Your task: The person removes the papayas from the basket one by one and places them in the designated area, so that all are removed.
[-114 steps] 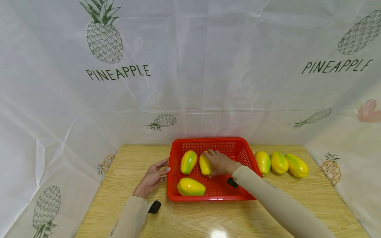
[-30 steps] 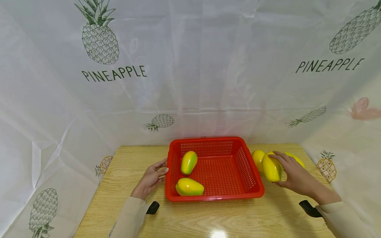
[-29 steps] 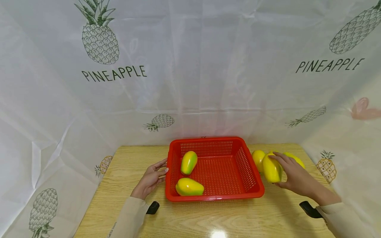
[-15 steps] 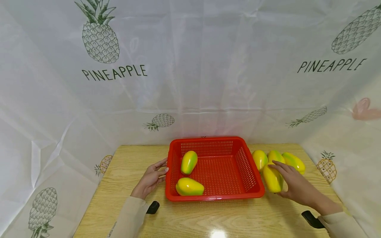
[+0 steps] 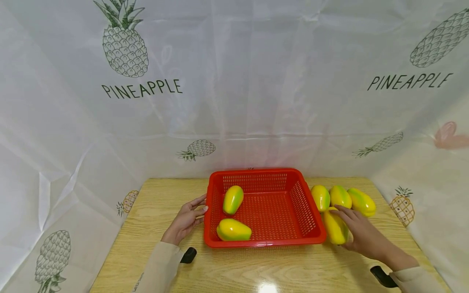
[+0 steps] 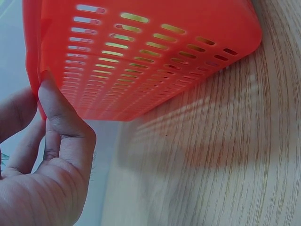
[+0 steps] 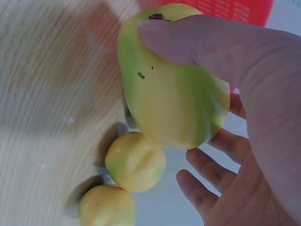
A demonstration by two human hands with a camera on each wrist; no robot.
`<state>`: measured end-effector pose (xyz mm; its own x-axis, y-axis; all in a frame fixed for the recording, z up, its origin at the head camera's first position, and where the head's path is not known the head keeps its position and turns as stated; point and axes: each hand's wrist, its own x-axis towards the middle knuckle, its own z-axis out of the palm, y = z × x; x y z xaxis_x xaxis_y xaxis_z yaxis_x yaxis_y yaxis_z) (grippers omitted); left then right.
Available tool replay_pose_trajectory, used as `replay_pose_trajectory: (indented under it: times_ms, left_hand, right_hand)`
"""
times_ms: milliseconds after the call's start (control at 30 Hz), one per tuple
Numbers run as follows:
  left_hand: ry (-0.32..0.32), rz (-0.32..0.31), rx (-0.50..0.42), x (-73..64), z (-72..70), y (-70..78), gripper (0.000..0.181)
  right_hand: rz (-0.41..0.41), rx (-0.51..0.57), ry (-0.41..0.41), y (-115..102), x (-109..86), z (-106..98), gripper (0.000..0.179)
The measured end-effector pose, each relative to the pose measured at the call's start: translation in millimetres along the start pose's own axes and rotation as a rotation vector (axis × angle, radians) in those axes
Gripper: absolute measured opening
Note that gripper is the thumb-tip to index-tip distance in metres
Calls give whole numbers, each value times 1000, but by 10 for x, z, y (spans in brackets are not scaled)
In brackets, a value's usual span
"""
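My left hand point(image 5: 186, 219) pinches the left rim of a red plastic basket point(image 5: 264, 244); in the left wrist view the thumb point(image 6: 61, 106) lies under the rim. Two yellow-green papayas, one upright point(image 5: 233, 200) and one lying sideways point(image 5: 233, 230), are in the basket's left half. To the right of the basket, my right hand point(image 5: 366, 236) grips another papaya point(image 5: 335, 227) between thumb and fingers, close over the table. In the right wrist view the thumb presses near the dark stem end of this papaya point(image 7: 174, 103).
Behind the held papaya, three papayas stand in a row: left point(image 5: 321, 198), middle point(image 5: 340, 197) and right point(image 5: 362, 202). The wooden table point(image 5: 227, 272) meets a white pineapple-print sheet point(image 5: 271, 101) at the back and sides.
My right hand has taken a papaya out of the basket, carried it right and brought it down in front of the row, nearer to me. The left hand stays on the rim.
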<state>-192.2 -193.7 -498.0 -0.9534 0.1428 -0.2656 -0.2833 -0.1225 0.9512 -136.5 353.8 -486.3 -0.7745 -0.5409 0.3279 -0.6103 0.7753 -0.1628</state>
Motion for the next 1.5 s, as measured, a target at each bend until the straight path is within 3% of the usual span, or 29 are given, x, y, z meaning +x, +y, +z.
replay_pose_trajectory:
  times_ms: [400, 1100, 1500]
  left_hand:
    - [-14, -6, -11, 6, -4, 1, 57]
    - [0, -9, -24, 14, 1, -13, 56]
    - [-3, -16, -16, 23, 2, -9, 57]
  right_hand:
    - [-51, -47, 59, 37, -45, 163, 108]
    - [-56, -32, -15, 21, -51, 257, 108]
    - [-62, -29, -65, 58, -72, 210, 117]
